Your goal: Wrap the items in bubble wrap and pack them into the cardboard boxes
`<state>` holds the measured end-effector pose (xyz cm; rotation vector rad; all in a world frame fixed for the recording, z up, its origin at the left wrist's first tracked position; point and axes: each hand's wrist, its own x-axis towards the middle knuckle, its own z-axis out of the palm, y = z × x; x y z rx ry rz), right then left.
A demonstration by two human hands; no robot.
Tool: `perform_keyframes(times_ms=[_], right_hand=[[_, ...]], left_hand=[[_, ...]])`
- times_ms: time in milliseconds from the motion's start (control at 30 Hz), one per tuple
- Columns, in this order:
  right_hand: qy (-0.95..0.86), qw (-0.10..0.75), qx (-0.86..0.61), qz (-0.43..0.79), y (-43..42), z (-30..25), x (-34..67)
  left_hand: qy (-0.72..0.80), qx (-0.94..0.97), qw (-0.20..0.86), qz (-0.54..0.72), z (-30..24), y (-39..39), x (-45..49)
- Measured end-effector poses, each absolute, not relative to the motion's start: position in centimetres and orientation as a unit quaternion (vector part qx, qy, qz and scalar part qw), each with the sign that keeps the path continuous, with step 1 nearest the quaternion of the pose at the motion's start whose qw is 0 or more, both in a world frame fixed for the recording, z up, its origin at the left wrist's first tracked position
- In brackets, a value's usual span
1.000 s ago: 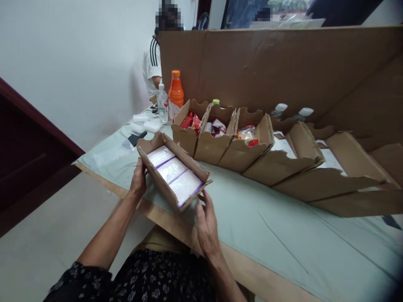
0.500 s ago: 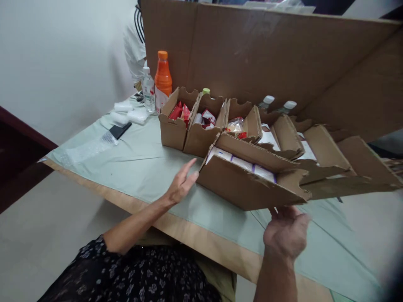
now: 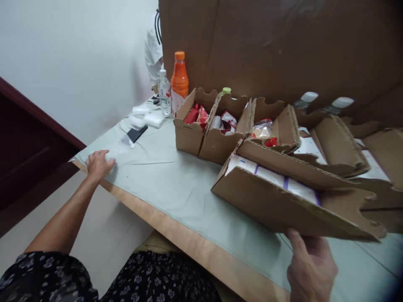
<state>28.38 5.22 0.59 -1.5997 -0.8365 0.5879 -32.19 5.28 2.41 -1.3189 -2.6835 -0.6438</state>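
Observation:
My left hand [image 3: 100,165] reaches to the table's left end, over the near end of a clear plastic bag [image 3: 121,144]. Its fingers are bent down at the bag, with the thumb apart from them. A flat black item [image 3: 137,133] lies at the bag's far end. My right hand [image 3: 311,264] is closed at the lower front edge of a long cardboard box [image 3: 283,205], thumb against the edge and fingertips hidden. White packs with purple bands [image 3: 272,176] lie in a row inside that box.
Behind stand more cardboard boxes [image 3: 189,136] with red packets [image 3: 197,115] and other packs. An orange bottle [image 3: 180,79] and a clear bottle [image 3: 164,90] stand near white plastic rolls [image 3: 154,119]. A tall cardboard panel [image 3: 252,50] rises behind; a person's sleeve [image 3: 153,54] shows beyond.
My left hand has moved left from beside the long box to the clear plastic bag. My right hand stays at the box's lower edge, its fingers now more curled. The view has shifted left.

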Motion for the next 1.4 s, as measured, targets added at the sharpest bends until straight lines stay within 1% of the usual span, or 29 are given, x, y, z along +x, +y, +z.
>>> perform_keyframes(times_ms=[100, 233, 333, 433, 500, 567, 600, 633, 700, 767, 833, 900, 1000, 1133, 1200, 1300, 1333, 1400], right_hand=[[-0.359, 0.563, -0.7, 0.254, 5.2, 0.4, 28.7], [-0.364, 0.566, -0.693, 0.257, 5.2, 0.0, 28.9], [-0.374, 0.564, -0.686, 0.267, 4.6, 0.2, 29.0], [-0.373, 0.574, -0.689, 0.237, 2.7, 1.3, 29.3], [-0.38, 0.577, -0.694, 0.202, 0.8, 2.1, 29.3], [-0.396, 0.564, -0.692, 0.214, -1.0, 2.7, 28.7], [-0.405, 0.555, -0.679, 0.256, -1.8, 2.8, 28.2], [-0.413, 0.544, -0.655, 0.325, -2.4, 2.8, 27.4], [-0.405, 0.506, -0.569, 0.506, -3.2, 2.6, 25.7], [-0.373, 0.468, -0.474, 0.646, -3.6, 2.3, 24.0], [-0.343, 0.459, -0.429, 0.698, -3.5, 2.2, 22.9], [-0.33, 0.479, -0.437, 0.686, -3.1, 2.4, 22.3], [-0.336, 0.519, -0.482, 0.62, -2.4, 2.8, 22.3], [-0.392, 0.557, -0.532, 0.503, -2.6, 2.4, 23.9], [-0.4, 0.565, -0.577, 0.434, -3.4, 1.8, 25.6], [-0.383, 0.568, -0.64, 0.348, -4.7, 1.2, 28.8], [-0.386, 0.564, -0.654, 0.325, -4.8, 1.2, 29.8], [-0.414, 0.55, -0.666, 0.286, -4.2, 1.5, 31.4]], left_hand=[[-0.882, -0.429, 0.032, -0.192, 1.7, 5.7, -33.0], [-0.876, -0.439, 0.056, -0.192, 1.8, 6.0, -33.4], [-0.864, -0.447, 0.083, -0.217, 3.1, 5.8, -32.8], [-0.837, -0.474, 0.097, -0.256, 5.2, 4.6, -30.3], [-0.795, -0.538, 0.065, -0.274, 6.7, 3.2, -27.0], [-0.707, -0.64, -0.002, -0.3, 7.8, 1.5, -22.3], [-0.652, -0.693, -0.035, -0.305, 8.2, 0.8, -19.6], [-0.594, -0.742, -0.061, -0.306, 8.4, 0.1, -16.8], [-0.455, -0.84, -0.081, -0.284, 8.3, -0.7, -11.3], [-0.342, -0.908, -0.068, -0.232, 7.9, -1.0, -6.6], [-0.26, -0.949, -0.037, -0.174, 7.6, -0.9, -3.2], [-0.204, -0.969, -0.002, -0.137, 7.5, -0.5, -1.0], [-0.161, -0.977, 0.053, -0.126, 7.5, 0.2, 0.8], [-0.193, -0.969, 0.096, -0.122, 5.6, 0.4, 1.9], [-0.227, -0.966, 0.072, -0.1, 4.2, -0.2, 2.1], [-0.254, -0.961, -0.04, -0.098, 3.0, -1.0, 1.5], [-0.27, -0.952, -0.074, -0.126, 3.0, -1.0, 1.2], [-0.34, -0.907, -0.107, -0.223, 3.2, 0.1, 0.5]])
